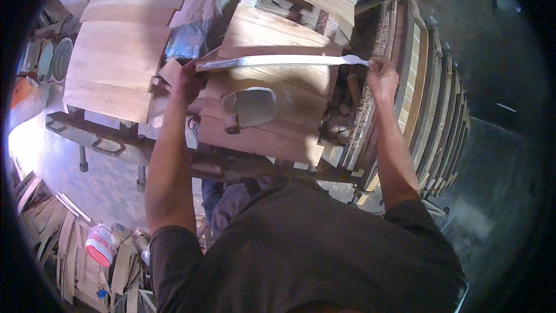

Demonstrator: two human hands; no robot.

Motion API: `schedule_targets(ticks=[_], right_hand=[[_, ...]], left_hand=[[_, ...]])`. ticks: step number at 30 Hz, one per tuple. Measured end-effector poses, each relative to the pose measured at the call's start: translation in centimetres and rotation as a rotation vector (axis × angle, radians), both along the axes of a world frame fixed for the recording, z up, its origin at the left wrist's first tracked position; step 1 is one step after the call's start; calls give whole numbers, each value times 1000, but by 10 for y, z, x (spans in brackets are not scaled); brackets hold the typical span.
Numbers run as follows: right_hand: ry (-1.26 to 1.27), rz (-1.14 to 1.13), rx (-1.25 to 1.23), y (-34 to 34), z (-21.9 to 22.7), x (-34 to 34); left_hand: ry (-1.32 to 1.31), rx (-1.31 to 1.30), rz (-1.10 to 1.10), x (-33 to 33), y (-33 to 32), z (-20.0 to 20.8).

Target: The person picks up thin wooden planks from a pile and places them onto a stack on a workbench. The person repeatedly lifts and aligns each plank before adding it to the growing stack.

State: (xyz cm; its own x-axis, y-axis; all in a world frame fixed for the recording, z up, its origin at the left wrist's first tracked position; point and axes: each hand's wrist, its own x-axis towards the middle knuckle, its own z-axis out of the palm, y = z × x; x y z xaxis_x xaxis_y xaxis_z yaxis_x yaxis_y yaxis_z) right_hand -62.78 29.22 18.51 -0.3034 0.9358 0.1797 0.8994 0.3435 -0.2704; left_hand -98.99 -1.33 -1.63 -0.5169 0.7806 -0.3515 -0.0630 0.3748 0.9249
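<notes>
A long, narrow wooden strip, coated white along its upper side, spans the space between my two hands. My left hand is closed around its left end, in shadow. At the other end, my right hand pinches the tip, where the white looks ragged. The strip lies across light wooden boards set side by side on a rack. Just below the strip, on the boards, sits an open squarish tub with a pale grey inside and a brownish, smeared left side.
Another row of boards lies to the left, beside a plastic-wrapped bundle. Slatted panels stand stacked at the right. A metal rail runs along the near edge. Wood scraps and a red-white bucket are lower left.
</notes>
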Motion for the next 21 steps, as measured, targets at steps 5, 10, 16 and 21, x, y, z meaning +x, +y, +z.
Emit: schedule_targets(ticks=[5, 10, 16, 21], right_hand=[[57, 174, 53, -12, -5, -10], [216, 253, -154, -57, -13, -68], [356, 417, -365, -117, -42, -152], [420, 453, -464, -169, -39, -215]], left_hand=[[317, -107, -106, 3, 1, 14], [241, 58, -67, 9, 0, 19], [-34, 139, -11, 12, 0, 23], [127, 78, 8, 11, -4, 23]])
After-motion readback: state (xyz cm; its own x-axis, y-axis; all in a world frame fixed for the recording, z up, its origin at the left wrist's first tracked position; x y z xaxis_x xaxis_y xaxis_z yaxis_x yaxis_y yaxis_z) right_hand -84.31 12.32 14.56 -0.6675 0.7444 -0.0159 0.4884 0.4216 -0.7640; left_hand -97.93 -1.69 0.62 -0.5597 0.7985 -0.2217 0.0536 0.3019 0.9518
